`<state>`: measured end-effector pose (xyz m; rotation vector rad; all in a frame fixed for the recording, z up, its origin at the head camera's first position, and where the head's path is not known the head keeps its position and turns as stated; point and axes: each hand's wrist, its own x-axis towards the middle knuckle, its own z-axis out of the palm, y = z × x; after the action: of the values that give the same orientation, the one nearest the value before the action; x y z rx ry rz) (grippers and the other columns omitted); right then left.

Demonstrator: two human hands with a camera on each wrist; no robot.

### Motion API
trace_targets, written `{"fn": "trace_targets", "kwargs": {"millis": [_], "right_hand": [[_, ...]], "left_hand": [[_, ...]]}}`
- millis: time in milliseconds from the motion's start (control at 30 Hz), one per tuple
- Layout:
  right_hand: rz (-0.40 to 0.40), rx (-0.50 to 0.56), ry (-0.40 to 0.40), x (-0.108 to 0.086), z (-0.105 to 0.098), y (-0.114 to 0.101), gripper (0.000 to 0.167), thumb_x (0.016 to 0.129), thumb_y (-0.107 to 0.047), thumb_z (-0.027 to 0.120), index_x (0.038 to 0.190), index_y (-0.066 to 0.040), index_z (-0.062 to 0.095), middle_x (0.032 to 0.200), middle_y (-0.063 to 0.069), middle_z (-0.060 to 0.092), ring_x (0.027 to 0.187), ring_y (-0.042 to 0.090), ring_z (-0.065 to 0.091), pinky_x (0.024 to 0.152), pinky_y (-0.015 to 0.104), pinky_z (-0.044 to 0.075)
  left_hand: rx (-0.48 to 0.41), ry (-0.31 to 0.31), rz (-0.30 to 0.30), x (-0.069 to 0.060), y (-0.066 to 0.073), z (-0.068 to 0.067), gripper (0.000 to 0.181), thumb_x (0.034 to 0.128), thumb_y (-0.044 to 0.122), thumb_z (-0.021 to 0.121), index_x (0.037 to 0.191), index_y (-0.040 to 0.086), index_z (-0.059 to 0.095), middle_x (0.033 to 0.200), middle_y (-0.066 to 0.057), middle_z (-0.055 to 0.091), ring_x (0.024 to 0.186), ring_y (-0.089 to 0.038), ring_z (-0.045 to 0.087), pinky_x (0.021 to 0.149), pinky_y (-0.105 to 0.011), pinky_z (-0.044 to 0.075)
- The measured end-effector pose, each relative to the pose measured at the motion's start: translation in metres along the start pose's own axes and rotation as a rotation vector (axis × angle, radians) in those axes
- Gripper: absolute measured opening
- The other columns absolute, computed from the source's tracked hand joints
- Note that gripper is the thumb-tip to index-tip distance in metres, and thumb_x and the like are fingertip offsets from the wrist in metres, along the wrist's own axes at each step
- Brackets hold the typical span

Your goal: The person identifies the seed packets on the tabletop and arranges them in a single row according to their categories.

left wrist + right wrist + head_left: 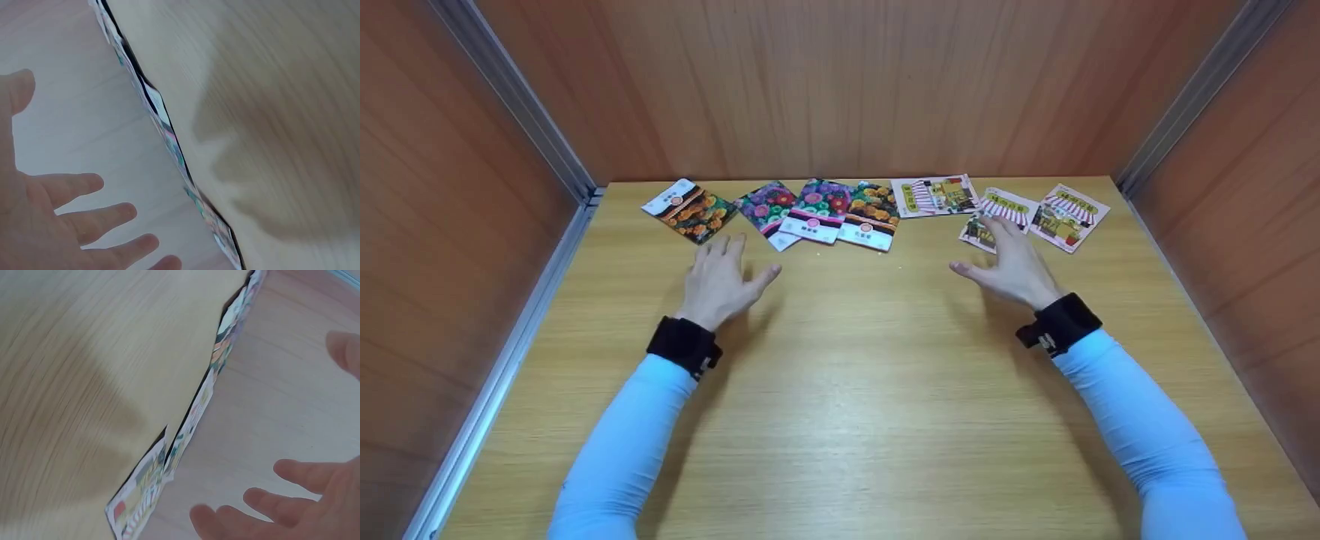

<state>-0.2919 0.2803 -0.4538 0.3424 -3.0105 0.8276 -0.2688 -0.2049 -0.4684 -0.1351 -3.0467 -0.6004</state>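
Note:
My left hand (721, 286) hovers above the table with its fingers spread, just short of an orange-flower seed packet (690, 211). Nothing is in its grasp; in the left wrist view the fingers (98, 219) are apart from the packets. To its right, two pink-and-purple flower packets (817, 210) overlap, and another orange-flower packet (870, 216) lies partly beneath one. My right hand (1014, 271) is raised with loosely extended fingers, partly hiding a striped-awning packet (1006, 206). Similar awning packets lie on either side, one turned sideways (936, 196) and one tilted (1069, 217).
The packets form an uneven row along the far edge of the wooden table (840, 390). Behind them rises a wood-grain back panel (840, 90). Side panels with metal edge rails (510, 97) enclose the table left and right.

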Motion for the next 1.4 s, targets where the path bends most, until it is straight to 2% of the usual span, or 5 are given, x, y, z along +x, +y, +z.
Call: {"fn": "trace_targets", "kwargs": {"millis": [367, 667, 1033, 1333, 1400], "right_hand": [[0.03, 0.124, 0.013, 0.01, 0.006, -0.013, 0.102, 0.097, -0.051, 0.085, 0.172, -0.002, 0.036, 0.18, 0.029, 0.035, 0.168, 0.051, 0.032, 0.137, 0.072, 0.026], [0.077, 0.273, 0.029, 0.029, 0.013, -0.019, 0.093, 0.098, -0.04, 0.086, 0.17, -0.002, 0.041, 0.176, 0.028, 0.043, 0.149, 0.053, 0.059, 0.127, 0.063, 0.048], [0.306, 0.468, 0.004, 0.073, 0.024, -0.033, 0.086, 0.101, -0.04, 0.084, 0.169, -0.008, 0.042, 0.175, 0.023, 0.043, 0.152, 0.041, 0.057, 0.116, 0.049, 0.06], [0.26, 0.209, 0.206, 0.126, 0.04, -0.013, 0.068, 0.1, -0.037, 0.081, 0.154, -0.001, 0.06, 0.158, 0.024, 0.064, 0.146, 0.04, 0.059, 0.124, 0.054, 0.048], [0.301, 0.182, 0.237, 0.131, 0.04, -0.004, 0.065, 0.1, -0.036, 0.081, 0.152, -0.002, 0.062, 0.155, 0.024, 0.066, 0.144, 0.039, 0.06, 0.124, 0.054, 0.047]], "left_hand": [[-0.154, 0.01, -0.033, 0.017, 0.032, 0.017, 0.093, 0.1076, 0.067, 0.06, 0.172, 0.002, 0.04, 0.175, -0.033, 0.043, 0.163, -0.054, 0.041, 0.135, -0.068, 0.034], [-0.205, 0.006, 0.003, 0.038, 0.069, 0.029, 0.089, 0.1058, 0.069, 0.061, 0.168, 0.006, 0.049, 0.171, -0.027, 0.05, 0.158, -0.049, 0.049, 0.132, -0.063, 0.041], [-0.226, -0.127, -0.002, 0.079, 0.134, 0.052, 0.088, 0.1073, 0.068, 0.062, 0.17, 0.009, 0.046, 0.173, -0.02, 0.052, 0.162, -0.039, 0.048, 0.136, -0.055, 0.039], [-0.327, -0.208, -0.035, 0.129, 0.19, 0.074, 0.074, 0.1051, 0.058, 0.071, 0.158, 0.007, 0.061, 0.158, -0.013, 0.068, 0.149, -0.03, 0.062, 0.126, -0.043, 0.05], [-0.411, -0.19, -0.073, 0.15, 0.197, 0.097, 0.065, 0.1039, 0.056, 0.073, 0.15, 0.011, 0.068, 0.151, -0.01, 0.073, 0.142, -0.027, 0.066, 0.118, -0.04, 0.055]]}}
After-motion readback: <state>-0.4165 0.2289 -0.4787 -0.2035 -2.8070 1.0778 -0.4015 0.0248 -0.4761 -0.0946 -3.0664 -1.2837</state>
